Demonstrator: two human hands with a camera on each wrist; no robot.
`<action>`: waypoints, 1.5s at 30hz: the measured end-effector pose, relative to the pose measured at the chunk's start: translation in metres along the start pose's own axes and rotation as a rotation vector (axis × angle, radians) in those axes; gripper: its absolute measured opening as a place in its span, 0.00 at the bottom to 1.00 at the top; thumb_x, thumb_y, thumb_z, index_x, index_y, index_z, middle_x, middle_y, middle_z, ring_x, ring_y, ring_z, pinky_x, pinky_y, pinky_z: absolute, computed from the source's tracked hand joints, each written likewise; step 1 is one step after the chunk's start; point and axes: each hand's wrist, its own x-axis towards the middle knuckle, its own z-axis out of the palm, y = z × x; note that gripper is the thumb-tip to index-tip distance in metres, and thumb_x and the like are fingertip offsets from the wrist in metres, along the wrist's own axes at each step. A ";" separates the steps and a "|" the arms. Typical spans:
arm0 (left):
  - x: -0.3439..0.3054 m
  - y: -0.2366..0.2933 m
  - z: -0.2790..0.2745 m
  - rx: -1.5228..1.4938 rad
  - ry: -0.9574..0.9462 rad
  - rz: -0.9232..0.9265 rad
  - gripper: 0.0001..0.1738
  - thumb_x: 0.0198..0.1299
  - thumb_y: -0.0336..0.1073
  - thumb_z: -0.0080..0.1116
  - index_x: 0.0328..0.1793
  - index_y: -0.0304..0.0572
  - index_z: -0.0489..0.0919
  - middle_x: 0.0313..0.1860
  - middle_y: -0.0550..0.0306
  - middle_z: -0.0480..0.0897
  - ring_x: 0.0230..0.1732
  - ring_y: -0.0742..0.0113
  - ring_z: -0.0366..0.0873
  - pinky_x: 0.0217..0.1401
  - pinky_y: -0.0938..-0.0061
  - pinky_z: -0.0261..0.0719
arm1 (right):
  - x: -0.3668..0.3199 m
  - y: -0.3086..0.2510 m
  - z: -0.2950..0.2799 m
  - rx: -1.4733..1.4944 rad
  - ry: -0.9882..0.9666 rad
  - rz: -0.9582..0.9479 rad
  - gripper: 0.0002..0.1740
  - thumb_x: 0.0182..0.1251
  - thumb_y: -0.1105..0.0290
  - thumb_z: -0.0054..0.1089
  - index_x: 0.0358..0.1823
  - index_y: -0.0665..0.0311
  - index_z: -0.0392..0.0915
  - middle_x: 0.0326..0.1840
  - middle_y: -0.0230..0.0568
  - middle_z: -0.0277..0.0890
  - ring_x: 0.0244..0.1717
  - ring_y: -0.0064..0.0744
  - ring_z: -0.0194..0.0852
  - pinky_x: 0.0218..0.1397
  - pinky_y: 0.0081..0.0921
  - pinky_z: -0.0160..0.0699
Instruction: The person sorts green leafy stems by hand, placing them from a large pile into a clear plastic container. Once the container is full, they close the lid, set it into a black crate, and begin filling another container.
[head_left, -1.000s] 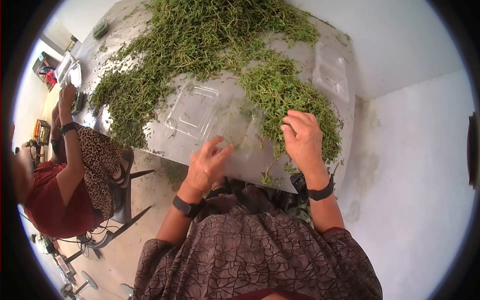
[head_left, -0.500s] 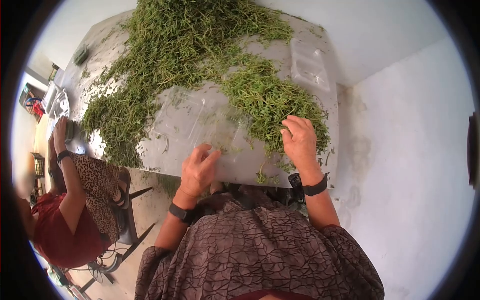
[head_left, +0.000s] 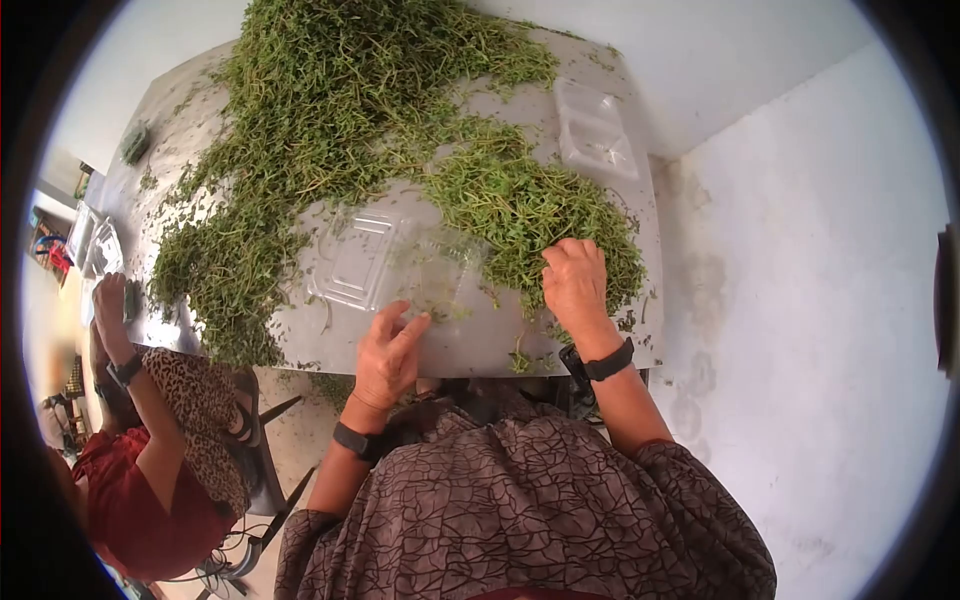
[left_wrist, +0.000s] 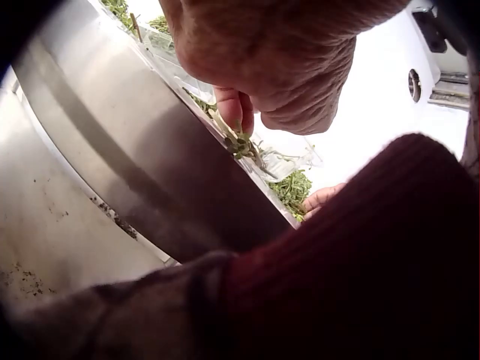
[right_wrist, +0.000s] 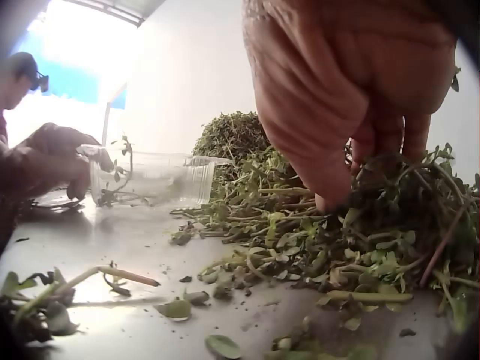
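My right hand (head_left: 577, 288) narrowly grips thin, green, leafy stems (head_left: 515, 200) near the grey metal counter (head_left: 465, 345)'s right edge; likely light, easily bruised, best pinched mid-stem; my left hand (head_left: 386, 362)'s grip I cannot tell

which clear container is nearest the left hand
The open container right at the left hand, with sprigs in it; the others, far right and far left, lie farther off.

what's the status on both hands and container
Left hand at near edge of plastic container. Right hand in leafy pile, grip hidden. Few sprigs inside container; pile close beside.
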 end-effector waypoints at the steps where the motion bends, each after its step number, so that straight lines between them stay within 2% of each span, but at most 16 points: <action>1: -0.001 0.001 0.000 0.015 0.002 -0.005 0.28 0.44 0.17 0.56 0.53 0.47 0.82 0.56 0.47 0.77 0.35 0.59 0.82 0.37 0.67 0.83 | 0.001 0.003 0.000 -0.021 -0.043 0.016 0.08 0.51 0.77 0.63 0.35 0.65 0.83 0.41 0.40 0.76 0.48 0.45 0.69 0.53 0.40 0.69; 6: -0.005 0.011 0.004 0.037 0.003 -0.027 0.29 0.44 0.17 0.55 0.54 0.48 0.82 0.57 0.46 0.77 0.36 0.59 0.82 0.37 0.67 0.83 | -0.002 0.008 -0.009 -0.015 -0.082 0.023 0.07 0.50 0.77 0.63 0.33 0.65 0.83 0.40 0.40 0.76 0.47 0.44 0.69 0.53 0.39 0.69; 8: -0.005 0.015 0.005 0.041 0.002 -0.021 0.28 0.44 0.17 0.56 0.55 0.48 0.82 0.56 0.47 0.77 0.36 0.60 0.82 0.37 0.67 0.83 | -0.004 0.012 -0.016 0.140 0.057 0.003 0.06 0.50 0.78 0.64 0.32 0.65 0.83 0.40 0.41 0.78 0.46 0.44 0.71 0.53 0.39 0.70; 15: -0.003 0.028 0.007 0.086 -0.009 0.003 0.27 0.45 0.18 0.57 0.54 0.45 0.82 0.55 0.48 0.77 0.36 0.60 0.82 0.37 0.67 0.83 | 0.010 -0.008 -0.052 0.367 0.129 0.066 0.05 0.52 0.76 0.67 0.32 0.64 0.83 0.33 0.41 0.81 0.38 0.45 0.77 0.44 0.39 0.77; 17: -0.004 0.030 0.007 0.090 -0.012 0.009 0.25 0.45 0.19 0.57 0.53 0.44 0.82 0.54 0.48 0.77 0.36 0.60 0.82 0.37 0.67 0.83 | 0.016 -0.028 -0.063 0.519 -0.002 0.077 0.04 0.53 0.74 0.66 0.32 0.63 0.83 0.32 0.40 0.80 0.38 0.44 0.78 0.41 0.39 0.78; 21: -0.006 0.035 0.007 0.100 0.000 0.007 0.24 0.47 0.20 0.58 0.53 0.44 0.82 0.54 0.48 0.77 0.36 0.59 0.82 0.38 0.67 0.83 | 0.018 -0.055 -0.058 0.600 -0.073 -0.042 0.07 0.55 0.72 0.66 0.36 0.63 0.83 0.36 0.40 0.81 0.40 0.44 0.79 0.43 0.37 0.79; 23: -0.008 0.034 0.006 0.115 -0.009 0.004 0.22 0.48 0.21 0.59 0.52 0.44 0.82 0.54 0.47 0.77 0.36 0.57 0.82 0.38 0.66 0.83 | 0.017 -0.054 -0.051 0.585 -0.061 -0.075 0.08 0.56 0.71 0.67 0.37 0.63 0.83 0.38 0.40 0.82 0.41 0.43 0.80 0.44 0.37 0.79; 25: -0.010 0.035 0.005 0.120 0.006 0.004 0.22 0.48 0.21 0.59 0.52 0.44 0.82 0.54 0.47 0.78 0.36 0.57 0.82 0.38 0.65 0.83 | 0.018 -0.042 -0.045 0.477 0.063 -0.158 0.08 0.56 0.72 0.67 0.38 0.63 0.84 0.41 0.38 0.82 0.42 0.43 0.80 0.45 0.36 0.80; 29: -0.015 0.038 0.006 0.124 0.018 -0.012 0.22 0.48 0.21 0.59 0.52 0.44 0.82 0.54 0.46 0.78 0.36 0.56 0.83 0.39 0.65 0.83 | 0.027 -0.014 -0.044 0.353 0.062 -0.118 0.10 0.56 0.73 0.67 0.41 0.64 0.84 0.45 0.40 0.82 0.46 0.44 0.78 0.49 0.37 0.79; 31: -0.016 0.040 0.006 0.128 0.019 -0.019 0.22 0.48 0.21 0.59 0.52 0.44 0.82 0.54 0.46 0.78 0.36 0.56 0.83 0.39 0.65 0.83 | 0.035 -0.004 -0.039 0.216 0.139 -0.159 0.12 0.56 0.75 0.67 0.43 0.66 0.83 0.50 0.45 0.81 0.50 0.46 0.75 0.56 0.39 0.75; 32: -0.016 0.040 0.006 0.128 0.017 -0.024 0.23 0.48 0.21 0.59 0.52 0.44 0.82 0.54 0.46 0.78 0.36 0.56 0.83 0.39 0.65 0.83 | 0.038 -0.002 -0.036 0.221 0.090 -0.119 0.13 0.57 0.74 0.66 0.44 0.67 0.83 0.53 0.49 0.78 0.53 0.48 0.72 0.60 0.42 0.71; 35: -0.022 0.038 0.006 0.104 0.006 -0.029 0.26 0.47 0.17 0.56 0.54 0.46 0.80 0.55 0.45 0.77 0.36 0.54 0.83 0.38 0.66 0.83 | 0.046 0.009 -0.017 0.148 0.112 -0.215 0.13 0.57 0.74 0.66 0.45 0.65 0.83 0.56 0.49 0.77 0.56 0.48 0.70 0.61 0.43 0.69; 39: -0.025 0.039 0.004 0.118 0.010 -0.022 0.26 0.47 0.17 0.56 0.54 0.47 0.80 0.55 0.45 0.77 0.35 0.55 0.83 0.37 0.66 0.83 | 0.050 0.014 0.002 0.104 0.113 -0.279 0.13 0.58 0.73 0.65 0.45 0.65 0.83 0.53 0.48 0.77 0.55 0.47 0.68 0.59 0.43 0.67; 41: -0.024 0.043 0.003 0.141 -0.002 -0.041 0.22 0.48 0.21 0.58 0.52 0.45 0.82 0.54 0.46 0.78 0.35 0.55 0.84 0.38 0.64 0.84 | 0.052 0.015 0.006 0.061 0.076 -0.246 0.10 0.58 0.74 0.64 0.42 0.64 0.83 0.46 0.45 0.77 0.51 0.46 0.68 0.57 0.42 0.67; 45: -0.024 0.040 0.001 0.150 -0.004 -0.049 0.22 0.48 0.21 0.59 0.52 0.45 0.82 0.54 0.46 0.78 0.35 0.55 0.84 0.37 0.64 0.84 | 0.055 0.016 0.005 0.060 0.019 -0.238 0.05 0.57 0.75 0.63 0.36 0.63 0.82 0.41 0.42 0.76 0.48 0.45 0.68 0.55 0.42 0.66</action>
